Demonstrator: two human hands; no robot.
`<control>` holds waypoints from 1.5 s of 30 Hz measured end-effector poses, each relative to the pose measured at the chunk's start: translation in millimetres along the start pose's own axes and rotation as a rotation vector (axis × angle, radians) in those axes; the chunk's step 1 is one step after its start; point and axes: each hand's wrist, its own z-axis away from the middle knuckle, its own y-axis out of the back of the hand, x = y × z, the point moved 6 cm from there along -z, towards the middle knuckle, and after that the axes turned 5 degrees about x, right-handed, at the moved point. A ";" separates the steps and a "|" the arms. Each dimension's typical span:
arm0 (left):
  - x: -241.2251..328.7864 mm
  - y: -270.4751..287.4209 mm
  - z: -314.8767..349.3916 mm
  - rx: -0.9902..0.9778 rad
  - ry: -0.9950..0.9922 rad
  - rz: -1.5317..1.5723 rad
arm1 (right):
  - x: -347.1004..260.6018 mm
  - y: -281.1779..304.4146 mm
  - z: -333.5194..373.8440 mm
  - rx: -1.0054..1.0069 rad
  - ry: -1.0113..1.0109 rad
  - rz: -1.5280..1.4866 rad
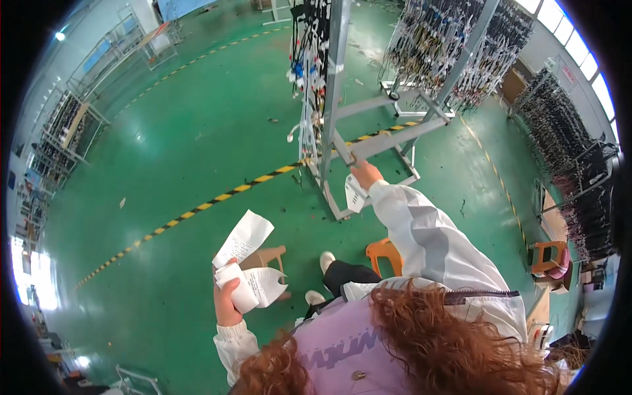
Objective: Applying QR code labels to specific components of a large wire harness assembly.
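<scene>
My left hand [228,299] is closed around a roll of white paper labels [238,289]. One loose strip with printed lines [245,238] sticks up past the fingers, and another curls out to the right. My right hand [367,175] reaches forward to the grey metal rack [378,143], its fingers at the end of a crossbar. A white printed paper label [354,193] shows just below that hand and seems pinched in it; the fingertips are partly hidden.
Bundles of cables [454,46] hang from wheeled racks ahead, with more cables [559,138] at the right. An orange stool [384,255] and a brown stool [266,258] stand near my feet. Yellow-black tape [217,199] crosses the green floor.
</scene>
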 end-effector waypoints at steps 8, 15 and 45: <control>18.1 69.9 -76.8 0.339 -0.106 -0.013 | -66.5 4.3 -226.6 0.323 0.073 0.170; 64.2 124.4 -114.2 0.697 -0.144 -0.249 | -51.6 -15.1 -253.1 0.526 -0.125 -0.290; -1.9 70.6 -502.4 -0.460 0.355 -0.317 | -43.7 -21.3 42.1 0.213 -0.715 -0.082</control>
